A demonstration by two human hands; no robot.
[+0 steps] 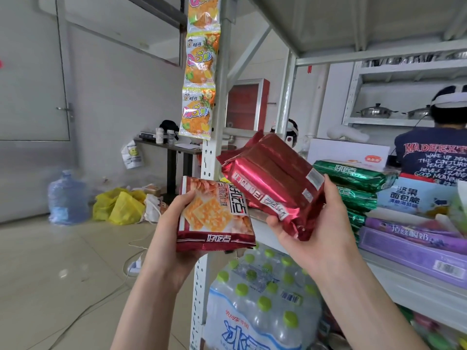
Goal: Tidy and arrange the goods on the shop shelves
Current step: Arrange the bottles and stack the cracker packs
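My left hand point(177, 223) grips a red cracker packet point(214, 213) from below and the left, its printed front facing me. My right hand point(318, 223) holds a second red foil cracker packet point(273, 178) by its lower end, tilted up and to the left with its back seam showing. Both packets hang in the air in front of the white shelf's left post point(217, 122). Green packets of the same brand point(353, 175) lie stacked on the shelf board point(417, 281) just right of my right hand.
Purple boxes point(414, 251) and a blue-white box point(409, 198) sit further right on the shelf. A shrink-wrapped pack of water bottles point(262, 299) stands below. A strip of orange candy bags point(199, 72) hangs on the post. A person point(434, 147) stands behind the shelf. Yellow bags point(118, 205) and a water jug point(67, 198) are on the floor.
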